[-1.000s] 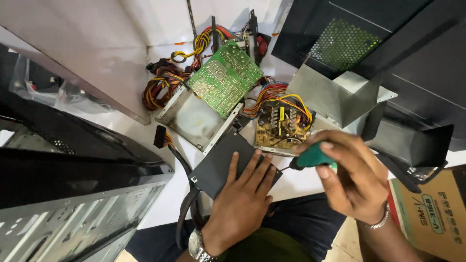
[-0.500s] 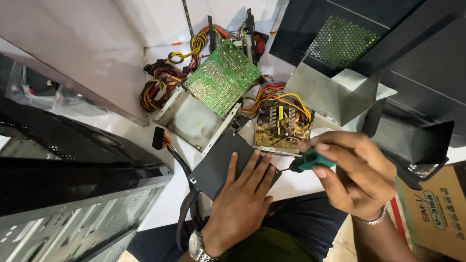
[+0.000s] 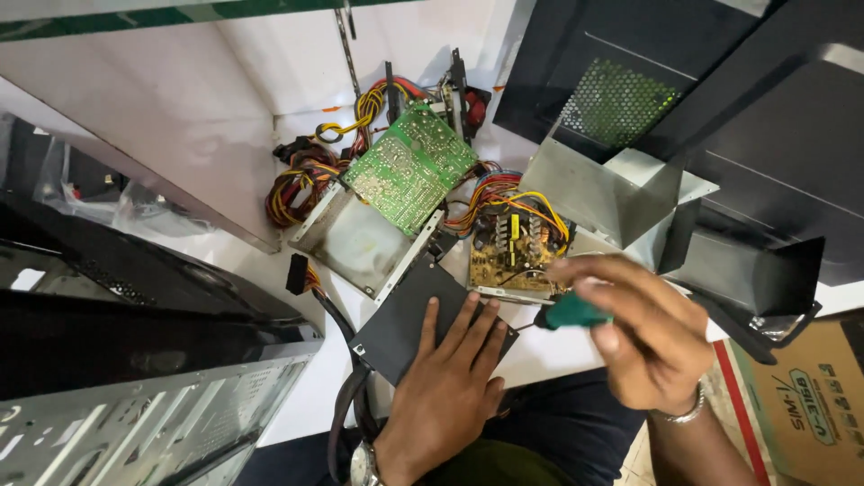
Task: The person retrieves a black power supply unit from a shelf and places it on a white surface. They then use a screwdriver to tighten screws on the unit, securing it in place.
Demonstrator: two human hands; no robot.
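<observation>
Green-handled screwdriver (image 3: pixel 569 312) held beside an opened power supply on a white bench.

Taking the dark flat cover plate (image 3: pixel 409 317) as the landmark: the left hand (image 3: pixel 447 396) lies flat on its near edge, fingers spread and open, pressing it down. Just to the plate's right, the right hand (image 3: pixel 643 337) is closed around the screwdriver, whose tip is hidden at the near edge of a tan circuit board (image 3: pixel 515 256) lying just beyond the plate's right corner. Beyond the plate sits an open metal casing (image 3: pixel 346 243) with a green circuit board (image 3: pixel 409 166) tilted over it, and bundles of coloured wires (image 3: pixel 301 180) trail off behind. A computer case (image 3: pixel 135 405) stands well to the plate's left.
</observation>
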